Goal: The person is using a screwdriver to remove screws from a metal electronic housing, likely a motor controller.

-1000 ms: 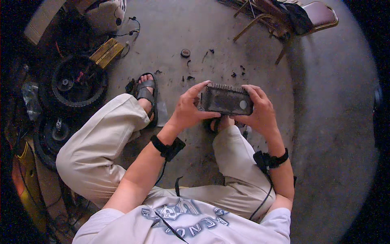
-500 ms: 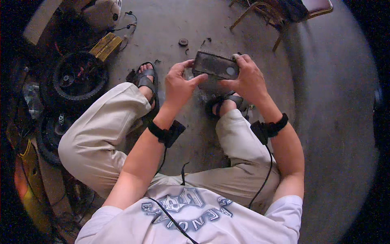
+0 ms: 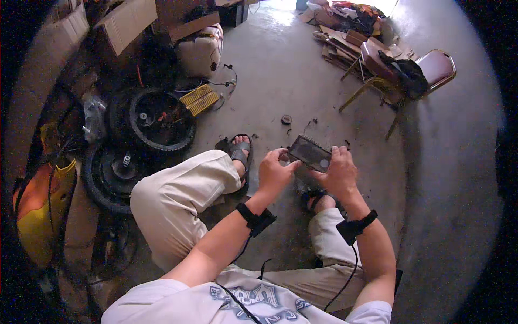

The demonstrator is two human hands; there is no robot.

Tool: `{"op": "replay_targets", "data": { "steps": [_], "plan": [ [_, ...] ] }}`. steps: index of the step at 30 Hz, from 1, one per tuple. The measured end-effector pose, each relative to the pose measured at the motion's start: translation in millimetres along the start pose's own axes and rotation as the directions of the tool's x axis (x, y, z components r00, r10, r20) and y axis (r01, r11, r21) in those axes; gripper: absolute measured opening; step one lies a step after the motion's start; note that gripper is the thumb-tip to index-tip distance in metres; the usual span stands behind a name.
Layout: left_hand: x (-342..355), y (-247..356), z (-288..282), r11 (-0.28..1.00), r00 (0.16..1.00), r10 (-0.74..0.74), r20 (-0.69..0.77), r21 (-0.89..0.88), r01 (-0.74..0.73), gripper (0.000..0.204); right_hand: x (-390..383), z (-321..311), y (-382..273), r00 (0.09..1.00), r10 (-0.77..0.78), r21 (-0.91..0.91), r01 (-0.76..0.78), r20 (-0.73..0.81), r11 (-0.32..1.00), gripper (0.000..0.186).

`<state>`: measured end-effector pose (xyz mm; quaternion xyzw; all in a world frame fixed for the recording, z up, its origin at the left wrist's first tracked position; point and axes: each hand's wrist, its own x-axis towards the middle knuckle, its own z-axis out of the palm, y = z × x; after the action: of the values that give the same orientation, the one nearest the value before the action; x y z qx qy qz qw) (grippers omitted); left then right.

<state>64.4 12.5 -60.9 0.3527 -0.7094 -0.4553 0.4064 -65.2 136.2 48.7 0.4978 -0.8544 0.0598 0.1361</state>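
Observation:
Between my hands is a dark, flat rectangular case [image 3: 308, 153] with a row of thin teeth or fins along its far edge. A round pale spot marks its right end. My left hand [image 3: 276, 170] pinches the left end, thumb on the near side and fingers curled behind. The right end is gripped by my right hand [image 3: 341, 170], with fingers over the far corner and thumb below. The case is held above the floor between my sandalled feet, slanting down to the right. Its underside is hidden.
To the left lie black wheels with tyres [image 3: 162, 120], a yellow finned box [image 3: 199, 100] and an orange-yellow panel [image 3: 46, 208]. A small round part [image 3: 286, 119] sits on the floor ahead. Far right stands a chair [image 3: 436, 70] beside stacked cardboard [image 3: 345, 51].
The view has tipped up and turned left, bringing cardboard and the chair further into sight. Both hands keep hold of the case, which now slants more and shows its toothed far edge.

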Motion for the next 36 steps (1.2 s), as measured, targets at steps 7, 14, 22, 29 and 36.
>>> {"op": "replay_targets", "data": {
  "steps": [7, 14, 22, 29, 36],
  "plan": [
    [-2.2, -7.5, -11.4, 0.999, 0.999, 0.039, -0.007, -0.001, -0.039, 0.052, -4.9, 3.0, -17.0, 1.000, -0.008, -0.083, 0.009, 0.009, 0.997, 0.085],
    [4.0, -21.0, -15.6, 0.999, 0.995, -0.052, 0.090, -0.002, 0.052, 0.052, -8.8, 12.2, -33.1, 0.998, 0.060, -0.011, -0.060, 0.017, 0.998, 0.086],
    [-8.2, -23.4, -32.6, 0.976, 0.978, -0.191, 0.089, -0.086, 0.198, 0.053, -29.7, 35.9, -63.9, 0.991, 0.089, -0.020, -0.091, -0.100, 0.996, 0.088],
    [-17.6, -60.1, -35.0, 0.946, 0.945, -0.323, 0.055, 0.016, 0.323, 0.070, -61.1, 62.1, -87.3, 0.978, 0.059, 0.049, -0.050, -0.201, 0.998, 0.085],
    [-25.9, -68.8, -40.0, 0.971, 0.976, -0.210, 0.054, -0.108, 0.214, 0.054, -88.8, 79.2, -105.0, 0.967, 0.050, 0.074, -0.033, -0.248, 0.997, 0.075]
  ]
}}
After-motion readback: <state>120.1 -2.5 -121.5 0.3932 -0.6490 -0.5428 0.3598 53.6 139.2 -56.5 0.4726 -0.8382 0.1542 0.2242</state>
